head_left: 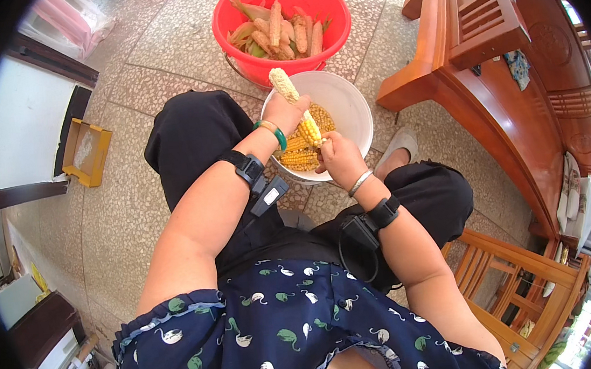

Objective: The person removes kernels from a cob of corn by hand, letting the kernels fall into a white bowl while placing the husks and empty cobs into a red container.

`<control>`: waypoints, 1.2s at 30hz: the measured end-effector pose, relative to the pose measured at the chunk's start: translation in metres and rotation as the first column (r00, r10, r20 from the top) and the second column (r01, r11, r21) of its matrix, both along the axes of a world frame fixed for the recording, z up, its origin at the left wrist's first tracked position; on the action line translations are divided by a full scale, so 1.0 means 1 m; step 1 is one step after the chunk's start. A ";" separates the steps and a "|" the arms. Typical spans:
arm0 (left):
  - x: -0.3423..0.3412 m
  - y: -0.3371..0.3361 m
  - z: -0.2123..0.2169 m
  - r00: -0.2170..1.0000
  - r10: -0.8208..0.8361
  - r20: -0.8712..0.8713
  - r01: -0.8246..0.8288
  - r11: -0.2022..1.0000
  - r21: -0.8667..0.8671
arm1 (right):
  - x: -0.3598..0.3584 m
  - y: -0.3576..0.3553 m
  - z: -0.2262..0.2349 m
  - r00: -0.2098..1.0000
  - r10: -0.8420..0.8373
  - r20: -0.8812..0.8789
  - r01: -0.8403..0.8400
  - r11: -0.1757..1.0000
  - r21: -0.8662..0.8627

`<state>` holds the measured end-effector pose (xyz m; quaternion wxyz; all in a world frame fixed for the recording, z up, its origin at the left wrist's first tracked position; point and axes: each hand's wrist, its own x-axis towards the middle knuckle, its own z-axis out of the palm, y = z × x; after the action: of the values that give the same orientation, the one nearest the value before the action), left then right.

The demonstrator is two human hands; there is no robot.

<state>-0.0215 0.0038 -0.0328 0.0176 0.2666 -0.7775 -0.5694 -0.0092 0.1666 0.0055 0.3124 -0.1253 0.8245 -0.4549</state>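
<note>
Yellow corn (310, 128) tilts over a tub (353, 105); left hand (286, 111) grips the corn's middle, right hand (343, 158) its lower end.

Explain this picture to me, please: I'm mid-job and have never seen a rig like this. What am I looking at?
There is no robot here: you see a person's own two bare hands. The only view comes from a wide fisheye camera on the person's head, looking down, so straight edges bend near the rim.

The left hand has its grip around a corn cob, pale and bare at the far end, yellow with kernels nearer. The right hand is at the yellow end.

Below is a white bucket holding loose kernels and yellow cobs. Beyond it, a red bucket of husks and stripped cobs stands on the speckled floor.
</note>
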 end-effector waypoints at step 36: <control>0.002 0.002 0.012 1.000 0.008 -0.005 -0.008 1.000 -0.012 | -0.002 0.004 0.005 0.982 0.139 -0.131 -0.145 0.989 -0.036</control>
<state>-0.0190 0.0057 -0.0203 0.0234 0.2682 -0.7798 -0.5651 -0.0111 0.1707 0.0106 0.2875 -0.2197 0.8213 -0.4410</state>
